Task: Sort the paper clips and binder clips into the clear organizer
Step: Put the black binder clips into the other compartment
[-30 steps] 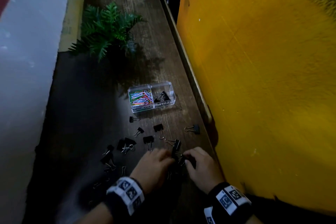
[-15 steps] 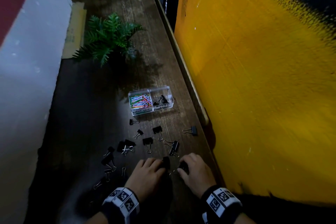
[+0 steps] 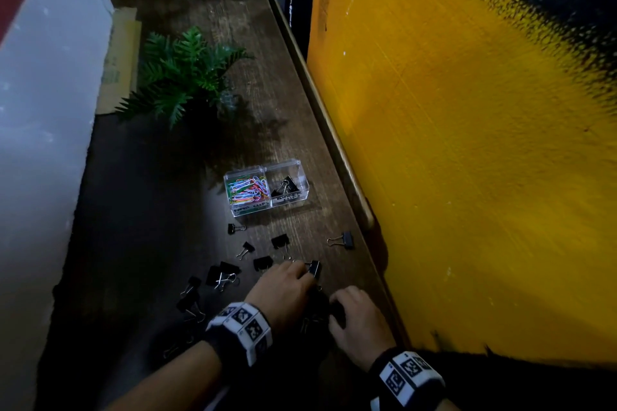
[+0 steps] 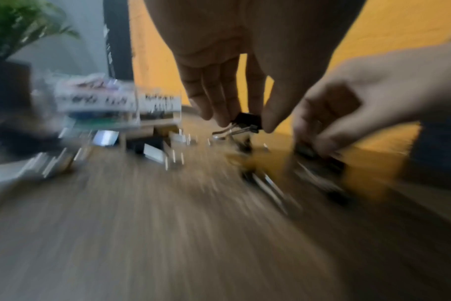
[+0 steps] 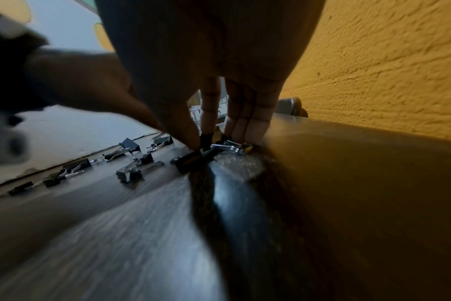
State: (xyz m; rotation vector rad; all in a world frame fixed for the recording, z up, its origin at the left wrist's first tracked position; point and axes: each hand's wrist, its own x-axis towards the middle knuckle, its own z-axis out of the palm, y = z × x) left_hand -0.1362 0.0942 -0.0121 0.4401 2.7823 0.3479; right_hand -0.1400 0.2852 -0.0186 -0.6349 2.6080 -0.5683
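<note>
Near the table's [image 3: 160,210] front edge, each hand's grip pinches 1 binder clip: left hand [image 3: 283,294], right hand [image 3: 359,317].

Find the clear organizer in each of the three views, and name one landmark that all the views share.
Head: organizer near the centre of the picture.
Left wrist: organizer left of centre, blurred, labels facing the camera.
Right wrist: only a sliver of the organizer, at centre, seen between the fingers.
Shared landmark: the yellow wall, to its right in every view.
</note>
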